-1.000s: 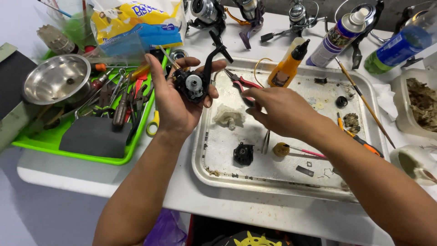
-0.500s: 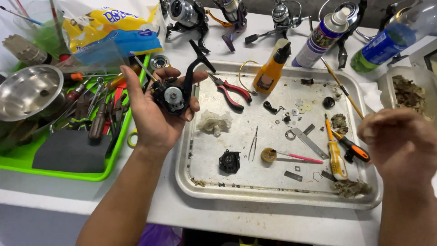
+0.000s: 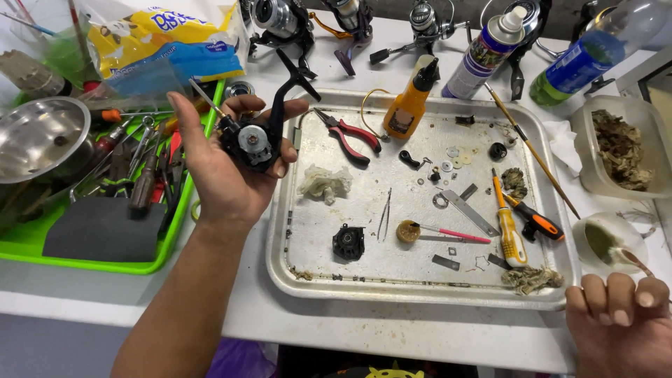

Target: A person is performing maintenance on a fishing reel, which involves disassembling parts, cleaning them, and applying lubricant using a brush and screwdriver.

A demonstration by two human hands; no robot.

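Reel body (image 3: 253,143), black with a round silver gear face showing, sits in your left hand (image 3: 227,168) at about 10 o'clock from the middle of the view, over the gap between the green tray (image 3: 105,266) and the metal tray (image 3: 392,294). Your left hand is cupped palm up, fingers curled around the reel body and thumb raised at its left side, so it grips the piece; a black crank arm sticks up from it toward 12 o'clock.

Your right hand (image 3: 623,325) is down at 4 o'clock, just off the near right corner of the metal tray, its fingers folded in on a thin stick (image 3: 633,260) whose tip rests in a small white cup (image 3: 605,238) of greenish grease.

On the metal tray you have red-handled pliers (image 3: 350,136) at 12 o'clock near the orange bottle (image 3: 409,105), a wad of white tissue (image 3: 323,183) just right of your left hand, a small black part (image 3: 348,242) at 6 o'clock, tweezers (image 3: 385,213) beside it, and a yellow screwdriver (image 3: 507,227) with an orange-and-black one (image 3: 535,222) at 3 o'clock. Small washers lie scattered toward 1 o'clock.

A steel bowl (image 3: 38,143) sits at 9 o'clock over the green tray of tools. A spray can (image 3: 483,56) and a green bottle (image 3: 581,63) stand on the worktop (image 3: 420,329) at 1 to 2 o'clock.
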